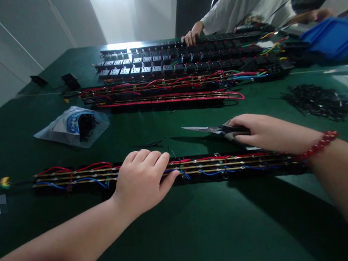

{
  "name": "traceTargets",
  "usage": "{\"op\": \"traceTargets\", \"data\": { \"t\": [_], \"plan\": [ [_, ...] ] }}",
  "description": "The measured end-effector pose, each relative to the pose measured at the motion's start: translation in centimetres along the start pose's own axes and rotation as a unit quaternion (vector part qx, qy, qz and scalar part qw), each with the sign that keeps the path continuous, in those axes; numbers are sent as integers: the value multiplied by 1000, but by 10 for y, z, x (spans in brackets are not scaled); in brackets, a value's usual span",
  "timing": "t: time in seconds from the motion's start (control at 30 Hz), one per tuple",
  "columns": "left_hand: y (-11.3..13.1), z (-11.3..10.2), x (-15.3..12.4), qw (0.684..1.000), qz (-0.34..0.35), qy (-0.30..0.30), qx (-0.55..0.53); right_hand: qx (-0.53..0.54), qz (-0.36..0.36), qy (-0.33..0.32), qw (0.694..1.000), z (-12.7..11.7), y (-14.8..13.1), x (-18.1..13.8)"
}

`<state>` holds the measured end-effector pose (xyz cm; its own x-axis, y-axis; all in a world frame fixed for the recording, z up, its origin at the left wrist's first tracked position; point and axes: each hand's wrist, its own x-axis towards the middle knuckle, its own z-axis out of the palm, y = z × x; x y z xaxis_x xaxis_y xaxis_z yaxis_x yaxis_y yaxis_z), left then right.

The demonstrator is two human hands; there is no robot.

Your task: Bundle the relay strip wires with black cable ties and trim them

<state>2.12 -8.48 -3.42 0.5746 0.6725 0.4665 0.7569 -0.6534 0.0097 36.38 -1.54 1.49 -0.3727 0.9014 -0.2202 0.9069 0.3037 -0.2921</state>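
Observation:
A long black power strip (pixel 81 179) lies open across the green table (pixel 188 240), with brass bars and red and blue wires along it. My left hand (pixel 142 179) rests on its middle, fingers curled over the top and thumb out along the near side. My right hand (pixel 266 133), with a red bead bracelet on the wrist, is closed on the handles of a pair of cutting pliers (pixel 212 130). Their metal tip points left, just above the table behind the strip.
More wired strips (pixel 162 90) and socket rows (pixel 152 60) lie at the back. A plastic bag of black parts (pixel 75 126) sits to the left, a pile of black ties (pixel 317 101) to the right, a blue bin (pixel 331 37) beyond. Another person's hand (pixel 192 37) touches the far strips.

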Motion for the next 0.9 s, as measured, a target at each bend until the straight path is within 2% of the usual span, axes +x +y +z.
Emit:
{"op": "traceTargets", "data": {
  "t": [0.2, 0.43, 0.9],
  "plan": [
    [-1, -3, -5, 999, -22, -27, -3, 3, -18, 3, 1000, 15, 6, 16],
    [-2, -2, -7, 999, -25, -24, -14, 7, -25, -11, 1000, 15, 15, 26],
    [0, -2, -6, 999, -32, -25, -36, -5, -3, 2, 1000, 16, -2, 18]
  ]
}}
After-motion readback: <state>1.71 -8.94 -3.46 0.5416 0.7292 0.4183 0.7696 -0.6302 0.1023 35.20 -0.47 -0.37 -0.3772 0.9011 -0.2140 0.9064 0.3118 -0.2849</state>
